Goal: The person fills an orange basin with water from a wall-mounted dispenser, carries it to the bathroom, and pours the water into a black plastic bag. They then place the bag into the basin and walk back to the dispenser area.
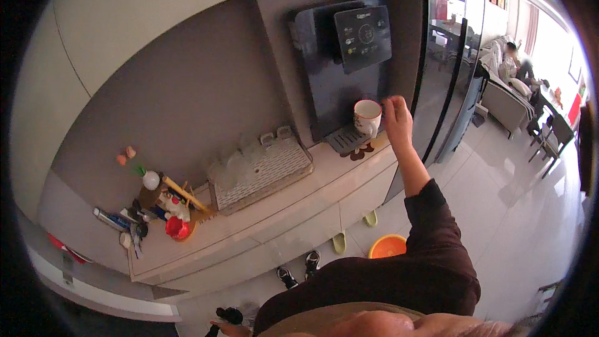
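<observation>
A white mug with a red rim and a printed pattern (367,117) stands upright on the grey drip tray (347,139) of a black wall-mounted water dispenser (344,75). Just right of the mug is my right hand (398,114), its fingers bent; whether they touch the mug cannot be made out. The dispenser's tilted control panel (364,37) is lit above. Low in the picture, my left hand (234,329) is partly visible beside a black object (228,316), with its fingers around something dark that I cannot identify.
Glasses (238,168) stand on a slatted draining tray (266,175) on the counter. Further left are a vase with flowers (151,180) and a red container (177,228). An orange basin (387,246), slippers (339,242) and shoes lie on the floor. A person sits on a sofa (505,100) far right.
</observation>
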Motion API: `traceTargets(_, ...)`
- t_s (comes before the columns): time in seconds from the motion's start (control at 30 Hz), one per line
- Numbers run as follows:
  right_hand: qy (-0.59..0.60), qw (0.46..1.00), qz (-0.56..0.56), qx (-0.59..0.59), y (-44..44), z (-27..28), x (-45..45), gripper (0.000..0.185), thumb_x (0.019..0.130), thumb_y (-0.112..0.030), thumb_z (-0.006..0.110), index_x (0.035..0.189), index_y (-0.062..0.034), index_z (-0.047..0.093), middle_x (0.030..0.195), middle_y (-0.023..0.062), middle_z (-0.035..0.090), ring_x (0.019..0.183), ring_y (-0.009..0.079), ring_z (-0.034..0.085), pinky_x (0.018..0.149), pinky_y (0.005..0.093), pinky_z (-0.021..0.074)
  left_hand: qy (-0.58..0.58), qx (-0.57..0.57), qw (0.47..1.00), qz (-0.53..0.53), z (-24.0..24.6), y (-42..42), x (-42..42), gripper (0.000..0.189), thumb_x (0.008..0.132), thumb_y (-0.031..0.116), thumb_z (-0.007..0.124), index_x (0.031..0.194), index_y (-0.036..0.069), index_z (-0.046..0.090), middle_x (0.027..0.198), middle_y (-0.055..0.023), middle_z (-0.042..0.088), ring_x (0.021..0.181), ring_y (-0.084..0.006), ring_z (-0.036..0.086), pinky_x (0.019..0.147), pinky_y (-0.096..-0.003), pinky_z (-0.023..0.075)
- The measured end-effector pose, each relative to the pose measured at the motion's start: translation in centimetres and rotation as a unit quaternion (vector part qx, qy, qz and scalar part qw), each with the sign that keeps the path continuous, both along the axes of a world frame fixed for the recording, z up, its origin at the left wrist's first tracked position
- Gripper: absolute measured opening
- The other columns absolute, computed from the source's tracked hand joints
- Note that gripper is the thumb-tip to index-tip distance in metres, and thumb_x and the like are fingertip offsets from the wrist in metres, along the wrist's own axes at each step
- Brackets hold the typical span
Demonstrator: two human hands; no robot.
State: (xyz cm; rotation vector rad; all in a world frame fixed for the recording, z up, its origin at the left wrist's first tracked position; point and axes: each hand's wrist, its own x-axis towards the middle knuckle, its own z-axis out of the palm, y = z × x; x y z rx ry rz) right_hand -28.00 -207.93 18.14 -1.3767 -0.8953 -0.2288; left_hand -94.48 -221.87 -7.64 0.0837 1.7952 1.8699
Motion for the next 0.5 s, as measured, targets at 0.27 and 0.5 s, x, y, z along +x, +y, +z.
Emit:
traceTargets(0.27, -0.110, 0.990, 0.073, -0.043, 4.2, 8.1, -0.2, 0.060, 0.089, -0.009, 0.045, 0.140, -0.0107, 0.014, 0.134, 0.0050, 0.048, 0.081, 0.0349, 0.063, 0.070, 0.0423, 0.0491, 0.031, -0.019, 0.999, -0.027, 1.5, 2.3, 1.9, 0.038, 0.095, 0.031, 0.043, 0.112, -0.001, 0.054, 0.097, -0.0160, 0.059, 0.077, -0.0226, 0.060, 0.068, -0.0382, 0.0527)
traceTargets(0.5, -0.118, 0.990, 0.035, -0.064, 6.1, 8.3, 0.6, 0.063, 0.087, -0.008, 0.046, 0.140, -0.0067, 0.012, 0.132, 0.0075, 0.050, 0.089, 0.0396, 0.060, 0.077, 0.0442, 0.0477, 0.037, -0.021, 0.999, -0.032, 2.3, 3.2, 2.4, 0.039, 0.094, 0.033, 0.044, 0.109, -0.001, 0.055, 0.094, -0.0151, 0.059, 0.076, -0.0221, 0.059, 0.067, -0.0376, 0.0522)
